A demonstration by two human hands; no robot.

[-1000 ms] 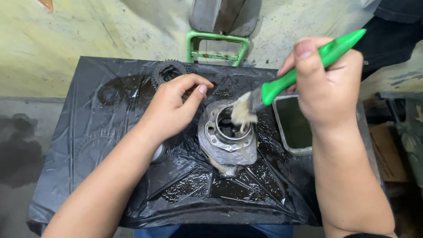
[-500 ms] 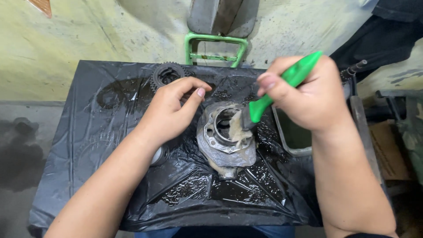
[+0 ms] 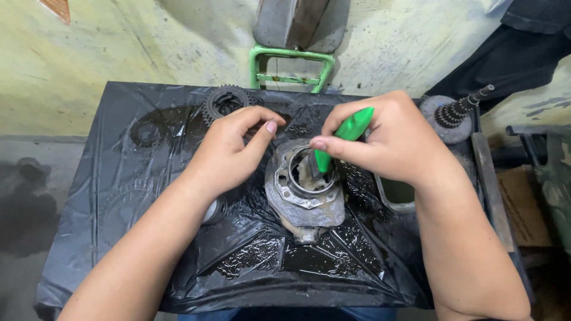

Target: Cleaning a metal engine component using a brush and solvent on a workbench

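Head view: right hand (image 3: 389, 139) grips 1 green brush (image 3: 342, 139); left hand (image 3: 229, 148) half-open beside 1 metal housing (image 3: 304, 196).

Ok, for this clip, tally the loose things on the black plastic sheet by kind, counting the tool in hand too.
Brush, green handle, in the right hand: 1
Grey metal housing with round bore, by the left hand: 1
Toothed gear ring: 1
Geared shaft: 1
Metal tray: 1
Total: 5, on the black plastic sheet. A round part under the left forearm is mostly hidden, so not counted.
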